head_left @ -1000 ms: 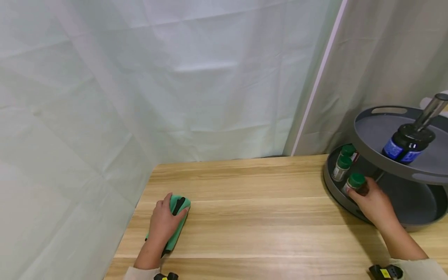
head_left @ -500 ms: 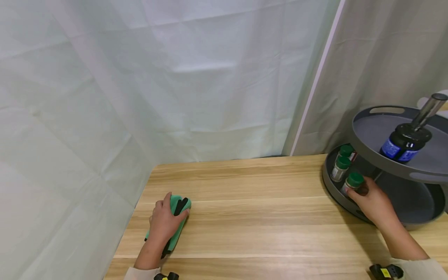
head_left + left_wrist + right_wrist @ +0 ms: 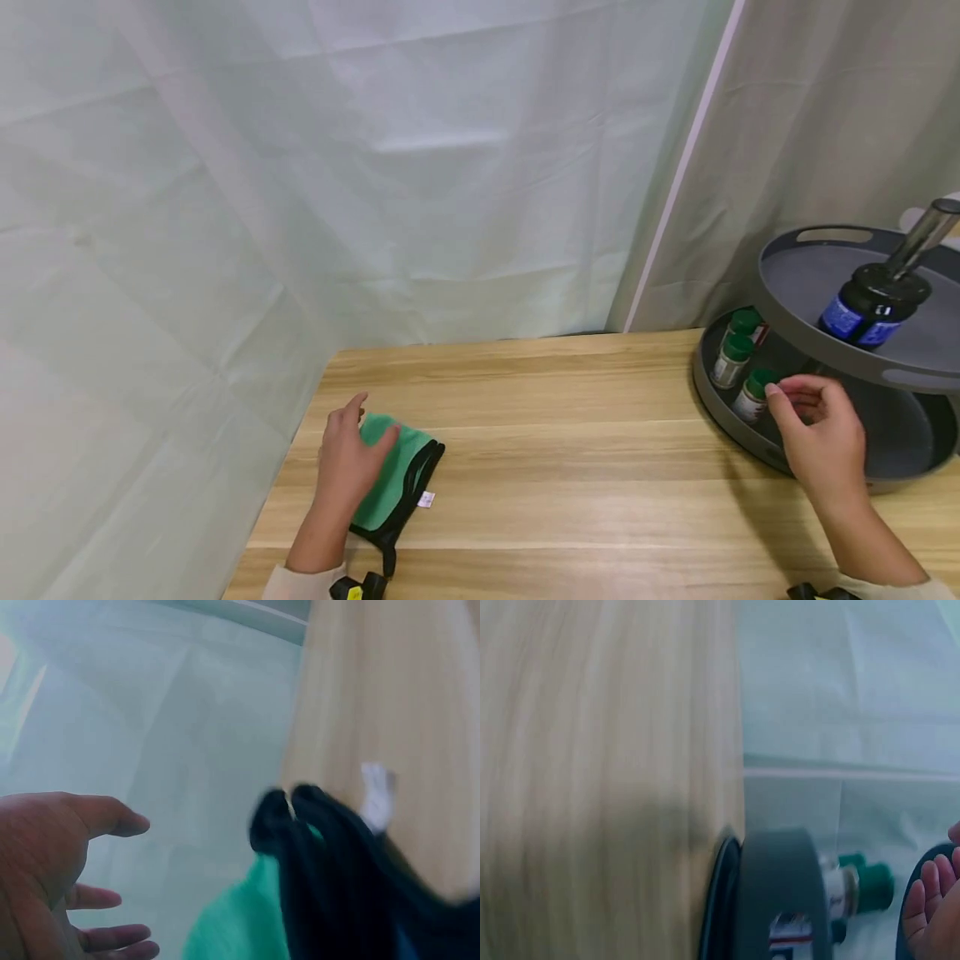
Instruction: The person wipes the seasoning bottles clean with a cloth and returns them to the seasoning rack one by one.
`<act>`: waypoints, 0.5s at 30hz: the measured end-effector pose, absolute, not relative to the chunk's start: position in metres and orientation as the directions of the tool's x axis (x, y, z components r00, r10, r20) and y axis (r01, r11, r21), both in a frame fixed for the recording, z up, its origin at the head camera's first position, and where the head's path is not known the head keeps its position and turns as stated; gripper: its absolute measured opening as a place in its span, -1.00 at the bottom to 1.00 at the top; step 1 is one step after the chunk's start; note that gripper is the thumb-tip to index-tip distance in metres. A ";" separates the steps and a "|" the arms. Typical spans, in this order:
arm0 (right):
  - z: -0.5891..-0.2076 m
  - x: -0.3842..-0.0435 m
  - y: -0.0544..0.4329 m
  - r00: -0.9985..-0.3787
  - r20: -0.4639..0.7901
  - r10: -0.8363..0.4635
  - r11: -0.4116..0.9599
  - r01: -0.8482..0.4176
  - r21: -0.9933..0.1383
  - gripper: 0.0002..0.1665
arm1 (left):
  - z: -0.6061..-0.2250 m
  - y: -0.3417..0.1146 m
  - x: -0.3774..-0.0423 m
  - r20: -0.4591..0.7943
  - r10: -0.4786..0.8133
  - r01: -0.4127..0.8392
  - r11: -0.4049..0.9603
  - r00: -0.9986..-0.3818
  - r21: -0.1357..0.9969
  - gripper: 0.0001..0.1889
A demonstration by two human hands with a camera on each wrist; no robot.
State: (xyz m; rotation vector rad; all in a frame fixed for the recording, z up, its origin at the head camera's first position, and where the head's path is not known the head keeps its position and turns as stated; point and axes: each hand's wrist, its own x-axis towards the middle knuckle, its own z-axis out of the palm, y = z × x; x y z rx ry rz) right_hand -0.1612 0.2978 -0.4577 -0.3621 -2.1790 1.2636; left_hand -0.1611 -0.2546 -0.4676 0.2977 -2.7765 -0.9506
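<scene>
My left hand (image 3: pixel 348 462) hovers over a folded green cloth (image 3: pixel 393 475) with black edging, a small white tag and a black loop, which lies on the wooden table. Thumb and fingers are spread, and in the left wrist view the hand (image 3: pixel 45 862) is apart from the cloth (image 3: pixel 322 892). On the right, a small spice jar (image 3: pixel 751 400) with a green lid stands on the lower tier of a grey two-tier tray (image 3: pixel 738 433). My right hand (image 3: pixel 825 433) is just right of that jar, thumb tip beside the lid, fingers loosely bent and holding nothing.
Two more green-lidded jars, the nearer jar (image 3: pixel 731 362) and the farther jar (image 3: pixel 741 325), stand behind on the lower tier. A dark bottle (image 3: pixel 873 304) with a blue label and a grey cylinder stands on the upper tier (image 3: pixel 795 275), which overhangs the lower one. A pale curtain (image 3: pixel 465 208) hangs behind the table (image 3: pixel 555 467).
My left hand has let go of the cloth, which has spread wider to the right. My right hand has released the jar and drawn back to the right; the jar stays on the tray.
</scene>
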 end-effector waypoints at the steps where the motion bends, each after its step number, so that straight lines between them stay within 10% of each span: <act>1: -0.457 -0.160 0.294 -0.790 0.377 0.484 0.524 -0.084 -0.847 -0.83 | -0.465 -0.252 -0.162 0.122 -0.247 -0.114 0.760 -0.961 0.640 -0.24; 15: -0.446 -0.167 0.244 -0.805 0.580 -0.126 0.700 -0.486 -0.523 -0.65 | -0.415 -0.188 -0.170 0.335 -0.025 0.221 0.705 -0.942 0.674 -0.55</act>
